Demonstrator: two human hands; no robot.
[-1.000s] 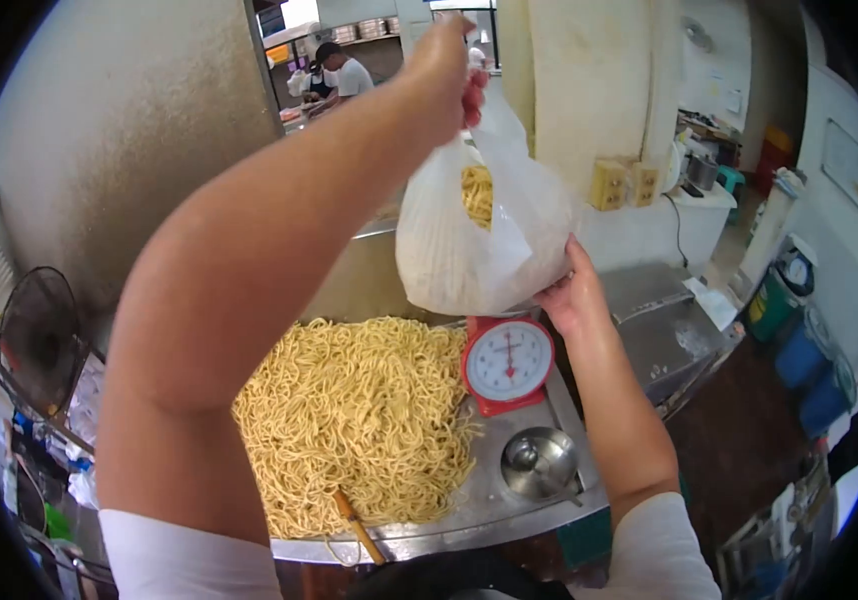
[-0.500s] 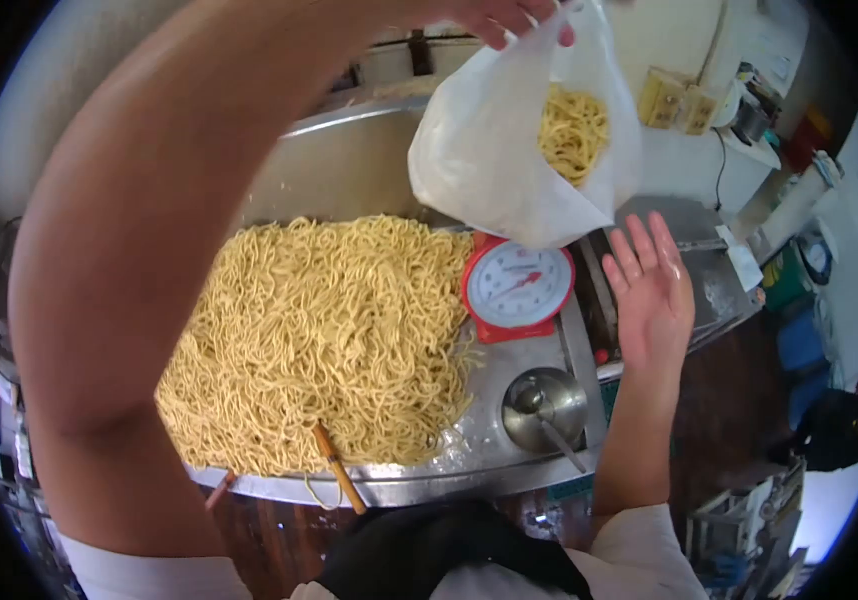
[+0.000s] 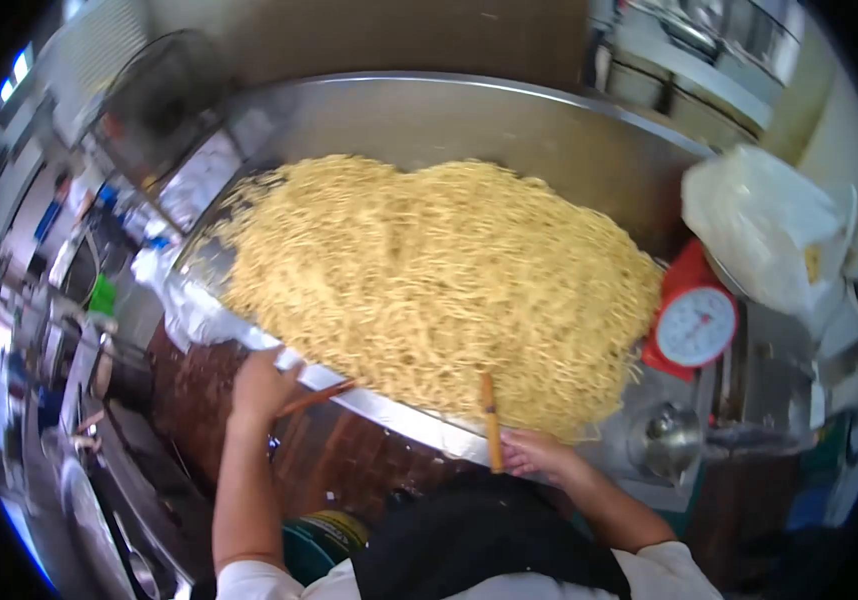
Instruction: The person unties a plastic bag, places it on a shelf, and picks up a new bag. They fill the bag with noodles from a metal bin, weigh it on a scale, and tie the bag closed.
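OK, left to right. Far left we have a dark round fan (image 3: 164, 95); nearer to us, white plastic bags (image 3: 189, 305) bunch by the left end of the steel surface (image 3: 424, 430). Next is our left hand (image 3: 267, 382), at the near rim, beside a reddish-brown wooden handle (image 3: 317, 397) that juts out over that rim. Fingers are blurred; we can't tell whether they pinch the handle or only sit by it. Below, near side: green container (image 3: 324, 540) on the brown floor (image 3: 349, 455), partly behind our dark apron (image 3: 489, 545).

Middle: yellow noodles (image 3: 439, 290), one wide loose heap over most of the surface, in front of the raised far wall (image 3: 429, 130). A lighter wooden stick (image 3: 491, 420) crosses the near rim, far end at the noodles, near end by the apron. Our right hand (image 3: 539, 452) is at its right side, fingers bent toward it; we can't tell if they are closed on it.

Right: red scale (image 3: 694, 325) at the heap's right edge, dial too blurred for us to read. White bag (image 3: 764, 230) seems to rest on top, small yellow patch at its right. Nearer, below the scale, metal bowl (image 3: 667, 440).
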